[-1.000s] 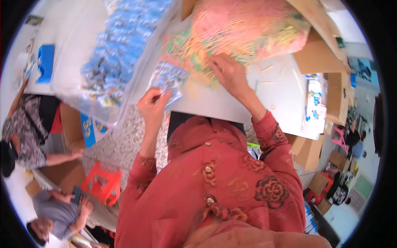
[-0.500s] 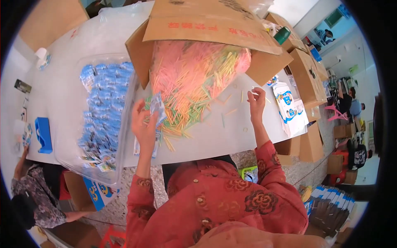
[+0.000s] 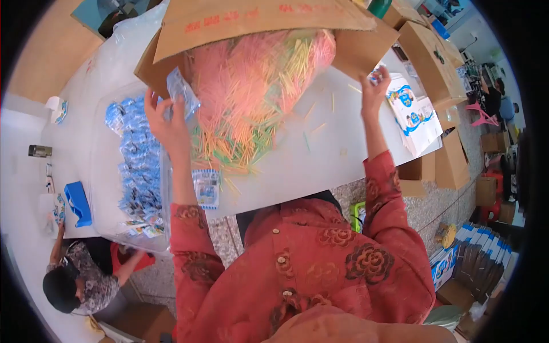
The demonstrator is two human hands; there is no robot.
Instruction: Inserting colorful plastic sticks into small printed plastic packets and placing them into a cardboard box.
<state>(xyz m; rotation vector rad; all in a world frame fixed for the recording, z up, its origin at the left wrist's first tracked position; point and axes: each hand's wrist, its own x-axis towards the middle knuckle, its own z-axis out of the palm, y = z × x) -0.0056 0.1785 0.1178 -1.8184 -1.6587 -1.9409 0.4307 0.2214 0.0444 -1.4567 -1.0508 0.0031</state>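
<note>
My left hand (image 3: 170, 127) is closed on a small clear-and-blue packet (image 3: 182, 94), pinched between thumb and fingers. It is beside the left edge of a heap of short thin sticks (image 3: 234, 137) in pink, green, yellow and orange, spilling from a clear bag in an open cardboard carton (image 3: 257, 17). At the right, my right hand (image 3: 374, 98) has its fingers curled together by the carton's side flap. Whatever its fingertips hold is too small to make out. A flat blue-and-white packet (image 3: 207, 187) lies on the table below my left hand.
Left of my arm stands a clear plastic tub (image 3: 97, 171) with rows of blue packets (image 3: 140, 166). White-and-blue printed bags (image 3: 413, 117) are stacked at the right. Beyond the blue holder (image 3: 78, 203), a co-worker (image 3: 86, 280) is at lower left. More cartons (image 3: 432, 68) stand right.
My left hand has moved up and left with the packet, toward the carton. My right hand has risen and shifted right, nearer the carton flap. The whole view has swung slightly.
</note>
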